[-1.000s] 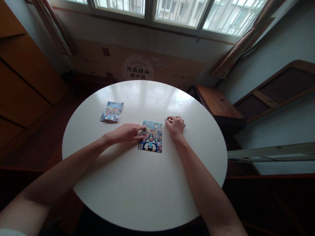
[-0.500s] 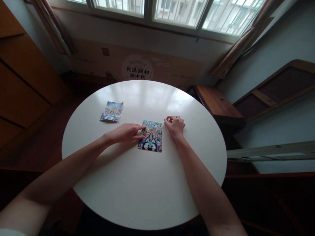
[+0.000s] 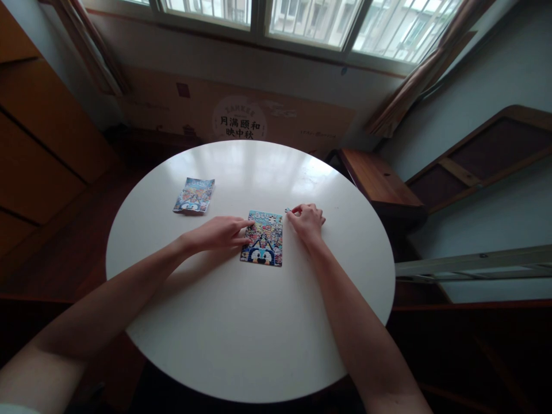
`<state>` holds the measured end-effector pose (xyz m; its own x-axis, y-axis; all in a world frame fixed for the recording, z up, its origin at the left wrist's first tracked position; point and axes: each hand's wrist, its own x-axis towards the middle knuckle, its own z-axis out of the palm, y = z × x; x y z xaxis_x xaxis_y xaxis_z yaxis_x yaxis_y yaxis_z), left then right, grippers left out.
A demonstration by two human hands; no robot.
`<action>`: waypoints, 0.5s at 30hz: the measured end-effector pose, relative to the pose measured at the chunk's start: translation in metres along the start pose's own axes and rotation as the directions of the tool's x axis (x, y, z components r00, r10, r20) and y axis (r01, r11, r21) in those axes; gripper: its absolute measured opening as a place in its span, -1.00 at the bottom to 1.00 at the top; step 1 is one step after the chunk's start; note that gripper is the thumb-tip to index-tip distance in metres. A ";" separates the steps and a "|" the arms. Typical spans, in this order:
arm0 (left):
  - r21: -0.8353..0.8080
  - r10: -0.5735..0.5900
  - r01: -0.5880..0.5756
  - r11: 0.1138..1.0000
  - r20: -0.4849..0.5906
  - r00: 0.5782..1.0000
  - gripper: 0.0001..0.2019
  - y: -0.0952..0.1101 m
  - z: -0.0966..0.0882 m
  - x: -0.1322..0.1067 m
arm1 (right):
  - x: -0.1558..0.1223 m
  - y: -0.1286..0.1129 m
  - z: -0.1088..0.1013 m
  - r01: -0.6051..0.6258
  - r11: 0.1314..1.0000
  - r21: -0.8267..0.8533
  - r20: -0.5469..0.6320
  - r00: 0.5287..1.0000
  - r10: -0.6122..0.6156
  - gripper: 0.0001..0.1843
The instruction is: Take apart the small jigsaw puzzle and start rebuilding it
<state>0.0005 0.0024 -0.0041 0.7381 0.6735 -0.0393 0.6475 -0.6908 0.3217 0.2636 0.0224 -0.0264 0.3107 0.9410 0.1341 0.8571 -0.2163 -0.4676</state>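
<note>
A small colourful jigsaw puzzle (image 3: 264, 238) lies flat on the white table, a blue-and-white cartoon face along its near edge. One piece-shaped white gap shows near its upper right corner. My left hand (image 3: 222, 231) rests at the puzzle's left side, fingers apart, with fingertips on its edge. Just right of the puzzle's top corner, my right hand (image 3: 307, 221) pinches a small puzzle piece (image 3: 287, 210) between thumb and fingertips. The piece is partly covered by the fingers.
On the round white table (image 3: 241, 328), a crumpled printed packet (image 3: 194, 196) with a matching picture lies at the far left. A wooden stool or bench (image 3: 379, 175) stands beyond the table's right edge. A large printed board (image 3: 280, 115) lies below the window.
My right hand has turned slightly, and the puzzle piece shows more clearly at its fingertips. My left hand stays on the puzzle's edge. The whole view has shifted slightly.
</note>
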 end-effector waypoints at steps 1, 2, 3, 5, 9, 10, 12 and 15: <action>0.000 -0.001 0.001 1.000 0.003 1.000 -0.44 0.000 0.000 0.000 | 0.000 0.000 0.000 -0.002 1.000 0.004 0.003 1.000 0.002 -0.78; 0.001 -0.002 0.002 1.000 0.004 1.000 -0.44 0.000 0.000 0.000 | 0.000 0.000 0.000 0.000 1.000 0.009 0.004 1.000 0.000 -0.76; 0.001 -0.002 0.002 1.000 0.004 1.000 -0.44 -0.001 0.001 0.000 | 0.000 0.000 0.000 0.004 1.000 0.013 0.004 1.000 -0.005 -0.74; -0.003 0.000 0.000 1.000 0.002 1.000 -0.44 -0.002 0.002 0.000 | 0.000 0.000 0.000 0.015 1.000 0.014 0.003 1.000 -0.015 -0.74; -0.012 0.011 -0.011 1.000 -0.009 1.000 -0.43 -0.005 0.004 0.000 | 0.002 0.001 0.002 0.015 1.000 0.020 0.002 1.000 -0.015 -0.77; -0.014 0.011 -0.011 1.000 -0.011 1.000 -0.43 -0.006 0.005 0.000 | 0.003 0.002 0.003 0.014 0.999 0.038 -0.009 1.000 -0.014 -0.78; -0.017 0.008 -0.008 1.000 -0.017 1.000 -0.44 -0.006 0.004 0.000 | 0.004 0.004 0.004 0.040 0.989 0.142 -0.026 0.999 -0.037 -0.81; -0.006 0.005 -0.005 1.000 -0.009 1.000 -0.45 -0.004 0.003 0.000 | 0.006 0.006 0.006 0.138 0.891 0.433 -0.040 0.990 -0.133 -0.80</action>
<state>-0.0017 0.0044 -0.0080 0.7396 0.6724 -0.0289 0.6426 -0.6927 0.3274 0.2676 0.0284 -0.0338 0.2099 0.9502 0.2305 0.6287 0.0494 -0.7761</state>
